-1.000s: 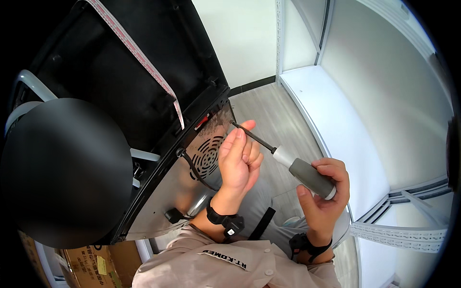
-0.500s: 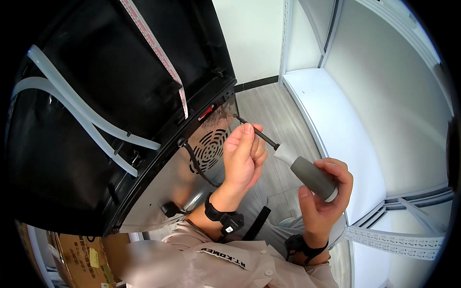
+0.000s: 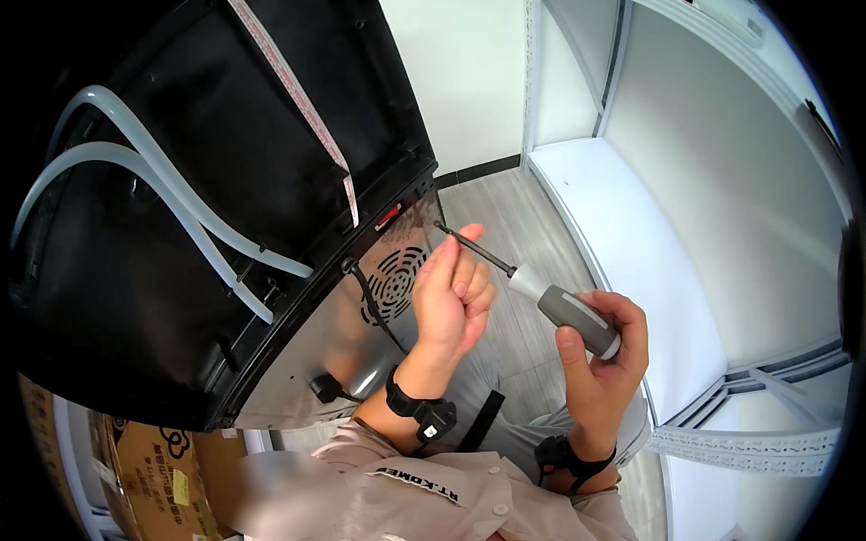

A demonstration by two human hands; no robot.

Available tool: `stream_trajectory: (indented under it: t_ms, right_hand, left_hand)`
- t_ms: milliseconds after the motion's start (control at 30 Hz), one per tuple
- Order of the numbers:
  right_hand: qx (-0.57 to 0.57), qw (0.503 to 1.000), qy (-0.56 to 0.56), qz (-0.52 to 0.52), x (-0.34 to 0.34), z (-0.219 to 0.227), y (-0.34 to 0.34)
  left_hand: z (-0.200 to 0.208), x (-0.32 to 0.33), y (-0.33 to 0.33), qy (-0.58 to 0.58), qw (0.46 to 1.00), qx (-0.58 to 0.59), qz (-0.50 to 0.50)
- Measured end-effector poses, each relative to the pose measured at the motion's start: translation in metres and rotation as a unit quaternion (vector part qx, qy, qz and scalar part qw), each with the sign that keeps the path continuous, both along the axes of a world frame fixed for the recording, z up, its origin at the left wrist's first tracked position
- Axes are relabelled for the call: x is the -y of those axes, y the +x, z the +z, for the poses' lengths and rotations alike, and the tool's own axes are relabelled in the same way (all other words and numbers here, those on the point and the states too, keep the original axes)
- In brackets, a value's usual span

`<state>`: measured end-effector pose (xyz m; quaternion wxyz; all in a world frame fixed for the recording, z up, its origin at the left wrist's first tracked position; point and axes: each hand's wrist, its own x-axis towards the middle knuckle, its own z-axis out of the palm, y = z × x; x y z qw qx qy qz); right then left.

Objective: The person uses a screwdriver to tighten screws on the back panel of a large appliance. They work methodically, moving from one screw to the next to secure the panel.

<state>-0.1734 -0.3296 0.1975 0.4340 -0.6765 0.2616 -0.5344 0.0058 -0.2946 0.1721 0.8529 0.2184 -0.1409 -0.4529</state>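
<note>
A screwdriver with a grey handle and a dark metal shaft slants up to the left, its tip at the metal side panel of a black-topped appliance. My right hand is wrapped round the handle's end. With thumb and fingers, my left hand pinches the shaft close to the tip. Whether a screw sits at the tip is too small to tell. Round vent slots and a red switch are on the panel beside my left hand.
Two translucent hoses and a red-and-white tape strip lie across the black part. A black cord hangs down the panel. Cardboard boxes stand lower left; a white shelf frame rises on the right.
The screwdriver handle has turned in my right hand, and its grip has shifted. A finger of my left hand now lifts off the shaft. The view has moved slightly, and the hoses bend differently.
</note>
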Motion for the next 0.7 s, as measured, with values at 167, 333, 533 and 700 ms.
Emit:
stream_trajectory:
  t_ms: [167,333,533,700]
  right_hand:
    - [0.013,0.999,-0.026,0.014,0.0041,-0.0009,-0.0013]
    - [0.034,0.999,-0.033,-0.005,0.0046,0.0007,-0.0053]
    - [0.052,0.997,-0.05,-0.015,0.0033,-0.0011,-0.0044]
    - [0.082,0.995,-0.061,-0.008,0.0047,-0.0033,-0.0029]
  left_hand:
    - [-0.0004,0.0024,0.0056,-0.048,0.995,-0.077,-0.03]
    - [0.0014,0.0061,0.0044,-0.059,0.991,-0.115,-0.025]
    - [0.0074,0.0068,0.0069,-0.08,0.981,-0.174,-0.037]
    - [0.0047,0.0064,0.0102,-0.075,0.984,-0.154,-0.047]
